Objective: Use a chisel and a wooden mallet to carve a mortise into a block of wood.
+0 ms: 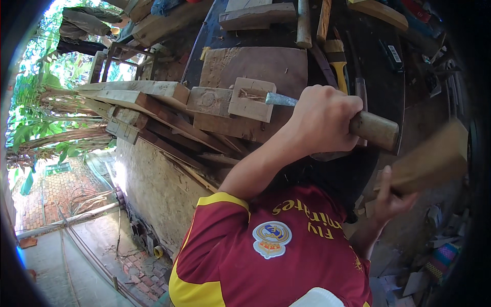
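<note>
Left hand (325,120) is gripping a grey-bladed, wooden-handled chisel (377,130), pointing at a pale, hollowed wooden block (249,110); right hand (393,200) is holding a brown wooden slab (434,159) (motion-blurred).

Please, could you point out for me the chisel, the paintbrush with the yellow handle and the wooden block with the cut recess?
Chisel (377,130), head view: on its wooden handle.
Paintbrush (339,71), head view: on its yellow handle.
Wooden block (250,108), head view: on its face, beside the recess.
</note>
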Motion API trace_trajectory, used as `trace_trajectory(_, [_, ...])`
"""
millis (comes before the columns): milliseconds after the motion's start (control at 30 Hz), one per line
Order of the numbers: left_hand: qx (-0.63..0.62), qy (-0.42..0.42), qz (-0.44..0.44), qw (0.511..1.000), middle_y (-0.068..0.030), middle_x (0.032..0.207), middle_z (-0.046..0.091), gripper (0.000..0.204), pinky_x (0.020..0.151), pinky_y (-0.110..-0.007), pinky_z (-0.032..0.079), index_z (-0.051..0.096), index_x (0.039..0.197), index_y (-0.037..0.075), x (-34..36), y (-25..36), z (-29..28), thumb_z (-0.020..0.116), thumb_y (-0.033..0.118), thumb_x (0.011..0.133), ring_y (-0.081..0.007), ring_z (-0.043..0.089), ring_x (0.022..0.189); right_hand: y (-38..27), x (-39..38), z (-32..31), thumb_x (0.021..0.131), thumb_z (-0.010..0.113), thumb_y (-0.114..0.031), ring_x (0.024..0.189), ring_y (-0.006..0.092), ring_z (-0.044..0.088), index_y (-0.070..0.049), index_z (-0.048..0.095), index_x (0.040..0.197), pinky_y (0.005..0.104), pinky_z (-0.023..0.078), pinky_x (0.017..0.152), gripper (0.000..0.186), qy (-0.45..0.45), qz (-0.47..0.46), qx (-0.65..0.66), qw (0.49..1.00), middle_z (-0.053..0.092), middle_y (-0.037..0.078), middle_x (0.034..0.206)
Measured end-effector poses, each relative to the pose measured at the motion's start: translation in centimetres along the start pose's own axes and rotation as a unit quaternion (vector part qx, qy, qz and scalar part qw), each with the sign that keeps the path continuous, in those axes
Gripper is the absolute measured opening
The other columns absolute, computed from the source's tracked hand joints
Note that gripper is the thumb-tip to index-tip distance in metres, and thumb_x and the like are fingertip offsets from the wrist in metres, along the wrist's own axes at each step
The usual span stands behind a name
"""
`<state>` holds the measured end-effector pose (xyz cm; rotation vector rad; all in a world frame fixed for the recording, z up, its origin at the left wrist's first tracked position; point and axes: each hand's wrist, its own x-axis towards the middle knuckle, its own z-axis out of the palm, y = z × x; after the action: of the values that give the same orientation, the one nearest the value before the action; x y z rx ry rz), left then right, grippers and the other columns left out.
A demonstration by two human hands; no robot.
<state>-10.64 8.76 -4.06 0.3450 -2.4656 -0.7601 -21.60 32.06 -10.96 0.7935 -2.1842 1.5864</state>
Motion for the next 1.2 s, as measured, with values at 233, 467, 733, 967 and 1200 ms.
trace_trajectory(233, [0.014, 0.005, 0.009, 1.0, -0.0107, 0.061, 0.058, 0.023, 0.053, -0.041, 0.048, 0.055, 0.067, 0.008, 0.1, -0.4, 0.3, 0.072, 0.015, 0.053, -0.0329, 0.062, 0.061, -0.2, -0.4, 0.8, 0.077, 0.082, -0.009, 0.099, 0.0319, 0.065, 0.011, 0.051, 0.126, 0.0413, 0.054, 0.084, 0.061, -0.085, -0.145, -0.108, 0.98, 0.061, 0.024, 0.116])
trace_trajectory(467, [0.009, 0.022, 0.01, 1.0, -0.0101, 0.062, 0.059, 0.024, 0.055, -0.042, 0.049, 0.055, 0.067, 0.009, 0.1, -0.5, 0.2, 0.073, 0.017, 0.053, -0.0332, 0.063, 0.063, 0.2, 1.4, -0.4, 0.077, 0.083, -0.008, 0.106, 0.0281, 0.061, 0.012, 0.048, 0.129, 0.0404, 0.052, 0.09, 0.067, 0.037, 0.082, 0.047, 0.995, 0.06, 0.023, 0.12])
trace_trajectory(733, [0.036, 0.02, -0.003, 0.999, -0.0113, 0.062, 0.058, 0.022, 0.056, -0.041, 0.05, 0.057, 0.067, 0.008, -0.2, -1.7, -0.3, 0.073, 0.016, 0.054, -0.0339, 0.062, 0.063, 0.3, 0.8, -0.3, 0.076, 0.079, -0.002, 0.106, 0.0272, 0.062, 0.011, 0.05, 0.126, 0.0379, 0.054, 0.087, 0.058, -0.106, -0.028, -0.082, 0.991, 0.06, 0.023, 0.12])
trace_trajectory(967, [0.034, 0.034, -0.001, 0.999, -0.0113, 0.061, 0.058, 0.022, 0.055, -0.041, 0.049, 0.058, 0.068, 0.008, 0.0, -1.5, -0.5, 0.073, 0.016, 0.055, -0.0338, 0.062, 0.062, -0.7, 1.7, 0.4, 0.078, 0.077, -0.001, 0.107, 0.0255, 0.06, 0.01, 0.048, 0.128, 0.0376, 0.052, 0.091, 0.058, 0.038, 0.083, 0.175, 0.98, 0.059, 0.021, 0.12])
trace_trajectory(1200, [-0.009, 0.018, 0.031, 0.999, -0.0096, 0.061, 0.059, 0.024, 0.054, -0.041, 0.049, 0.058, 0.068, 0.009, 0.5, 0.3, -0.1, 0.075, 0.019, 0.054, -0.0319, 0.064, 0.061, -1.1, 0.9, 0.3, 0.08, 0.076, 0.001, 0.107, 0.025, 0.059, 0.01, 0.045, 0.132, 0.037, 0.051, 0.093, 0.061, -0.006, 0.068, 0.058, 0.996, 0.057, 0.019, 0.122])
